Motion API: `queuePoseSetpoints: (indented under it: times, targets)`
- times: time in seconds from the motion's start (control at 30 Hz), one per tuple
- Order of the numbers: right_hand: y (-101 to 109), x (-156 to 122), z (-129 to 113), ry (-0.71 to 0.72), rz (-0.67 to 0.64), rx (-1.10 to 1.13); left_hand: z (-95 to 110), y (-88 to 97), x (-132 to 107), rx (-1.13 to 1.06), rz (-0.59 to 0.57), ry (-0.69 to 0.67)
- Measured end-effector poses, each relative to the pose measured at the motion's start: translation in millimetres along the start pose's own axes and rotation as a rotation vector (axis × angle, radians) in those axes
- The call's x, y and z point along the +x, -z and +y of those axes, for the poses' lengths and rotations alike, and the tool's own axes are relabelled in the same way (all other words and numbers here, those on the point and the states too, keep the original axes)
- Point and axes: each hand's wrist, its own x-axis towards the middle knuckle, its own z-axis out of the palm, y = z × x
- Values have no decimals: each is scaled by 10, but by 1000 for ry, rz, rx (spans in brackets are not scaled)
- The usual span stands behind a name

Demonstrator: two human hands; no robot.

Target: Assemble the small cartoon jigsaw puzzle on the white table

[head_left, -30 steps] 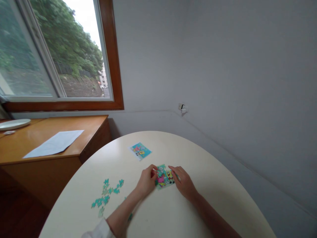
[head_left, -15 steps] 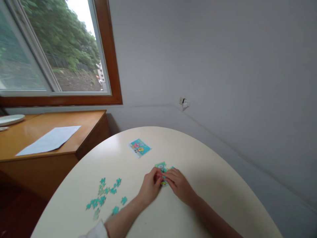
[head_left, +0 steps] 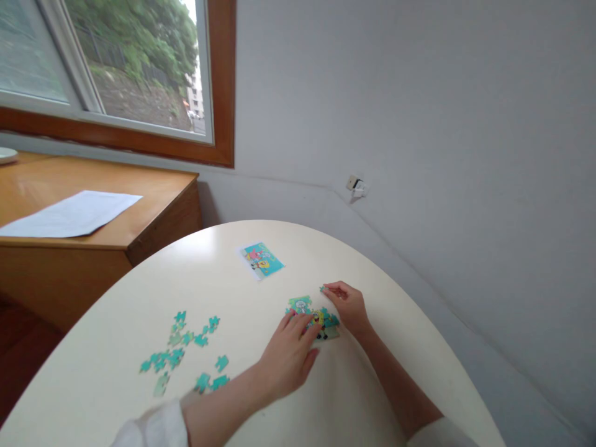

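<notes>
On the round counter (head_left: 233, 292), near its far right edge, a small puzzle (head_left: 302, 304) is lying partly built, a joined patch of teal, yellow and pink. The left hand (head_left: 289, 354) is resting flat on the patch's near side. Its fingers are lying spread and its grip is slack, closing on nothing. The right hand (head_left: 349, 305) is hovering just beyond the patch's far right corner. Its thumb and forefinger are pinching one teal piece (head_left: 322, 288) tightly, holding it just off the patch and not yet seated.

The work is looking roughly half done. One joined patch is showing between the hands, though the left hand is hiding part of it, so its full extent cannot be told. Well to the left, loose pieces (head_left: 162, 359) are lying scattered in a loose cluster. They are numbering about a dozen, too blurred for an exact count, and all are waiting unplaced. One picture card (head_left: 261, 259) is lying face up beyond the patch, apart from both hands.

Past the counter, one wooden sideboard (head_left: 139, 205) is standing under one window (head_left: 139, 81), carrying one white sheet (head_left: 74, 213).
</notes>
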Motion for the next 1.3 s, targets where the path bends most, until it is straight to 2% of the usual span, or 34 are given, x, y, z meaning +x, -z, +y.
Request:
queuePoseSetpoints:
  times: [0.1, 0.17, 0.3, 0.53, 0.63, 1.03, 1.3]
  targets:
    - [-91, 108, 111, -113, 75, 145, 19, 10, -25, 93, -94, 18]
    - [-120, 110, 155, -139, 58, 160, 25, 15, -33, 111, -138, 33]
    - [-95, 60, 147, -146, -65, 131, 23, 8, -29, 100, -191, 45]
    - [-10, 60, 48, -148, -316, -10, 8, -47, -34, 86, -144, 50]
    - [13, 56, 25, -163, -367, -1, 3, -66, -39, 85, -137, 48]
    - [26, 77, -11, -11, -504, -103, -16, -93, -46, 87, -117, 42]
    - [16, 69, 0, 88, -514, -212, -10, -83, -41, 91, -137, 45]
